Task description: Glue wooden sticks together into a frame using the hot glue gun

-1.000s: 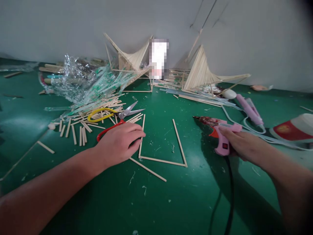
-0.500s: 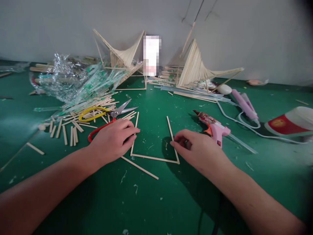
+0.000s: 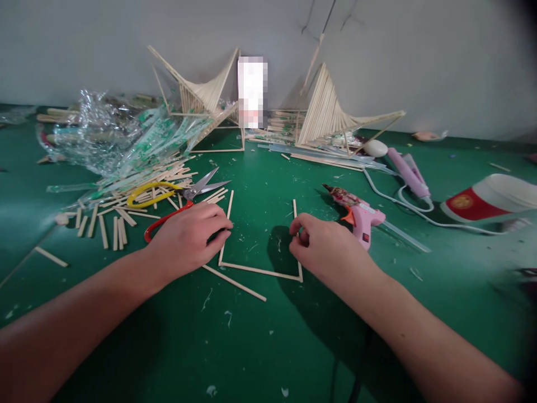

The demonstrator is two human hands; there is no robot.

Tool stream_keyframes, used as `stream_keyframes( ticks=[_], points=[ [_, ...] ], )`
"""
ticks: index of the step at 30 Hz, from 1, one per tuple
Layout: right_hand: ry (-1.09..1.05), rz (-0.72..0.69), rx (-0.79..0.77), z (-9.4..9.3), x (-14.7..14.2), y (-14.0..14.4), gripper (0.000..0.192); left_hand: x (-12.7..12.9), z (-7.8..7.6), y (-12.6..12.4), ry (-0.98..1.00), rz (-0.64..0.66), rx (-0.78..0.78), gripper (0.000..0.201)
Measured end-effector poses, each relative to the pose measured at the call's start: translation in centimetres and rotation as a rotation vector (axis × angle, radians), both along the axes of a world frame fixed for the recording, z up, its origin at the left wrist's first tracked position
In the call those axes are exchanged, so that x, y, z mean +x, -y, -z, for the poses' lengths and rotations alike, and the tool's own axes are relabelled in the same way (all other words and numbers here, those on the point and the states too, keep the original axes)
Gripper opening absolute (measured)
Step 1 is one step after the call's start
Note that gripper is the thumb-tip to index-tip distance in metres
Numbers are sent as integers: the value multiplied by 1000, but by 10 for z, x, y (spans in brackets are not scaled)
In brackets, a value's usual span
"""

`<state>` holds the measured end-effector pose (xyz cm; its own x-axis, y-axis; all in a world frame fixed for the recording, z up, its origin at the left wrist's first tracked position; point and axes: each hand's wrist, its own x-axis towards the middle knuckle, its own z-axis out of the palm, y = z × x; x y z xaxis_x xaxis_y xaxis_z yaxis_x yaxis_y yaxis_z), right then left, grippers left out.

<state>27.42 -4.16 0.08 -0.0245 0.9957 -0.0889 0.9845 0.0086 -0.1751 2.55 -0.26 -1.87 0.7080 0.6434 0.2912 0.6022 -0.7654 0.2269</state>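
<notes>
Three thin wooden sticks form a U-shaped frame [image 3: 260,271] on the green table, its open side facing away from me. My left hand [image 3: 195,232] is closed, thumb and fingers pinching the frame's left stick [image 3: 230,205]. The frame's right stick [image 3: 295,208] is between the curled fingertips of my right hand [image 3: 325,243]; its middle is hidden by them. A loose wooden stick [image 3: 237,284] lies slantwise in front of the frame, one end near my left hand. Scissors [image 3: 191,193] with yellow and red handles lie just beyond my left hand. A pink glue gun [image 3: 361,217] rests beyond my right hand.
Short cut sticks [image 3: 115,232] and crumpled clear plastic wrapping [image 3: 104,134] cover the left side. Two stick models with curved surfaces, left [image 3: 205,95] and right [image 3: 323,112], stand by the wall around a bright phone [image 3: 252,92]. A paper cup [image 3: 482,198] lies at right near a white cable [image 3: 394,197].
The frame's right stick has swung at its far end to the right and now stands straighter, with my right fingers curled closer on it. The whole view has shifted slightly.
</notes>
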Motion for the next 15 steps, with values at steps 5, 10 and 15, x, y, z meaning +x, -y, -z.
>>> stream_keyframes(
  ticks=[5, 10, 15],
  points=[
    [38, 7, -42, -2, 1, 6, 12, 0, 0, 2, -1, 2, -11, 25],
    [33, 9, -43, 3, 3, 6, 12, -2, 0, -1, -6, 17, -30, 24],
    [35, -12, 13, 4, 4, 6, 12, -7, -2, -7, -43, 92, -34, 29]
  ],
)
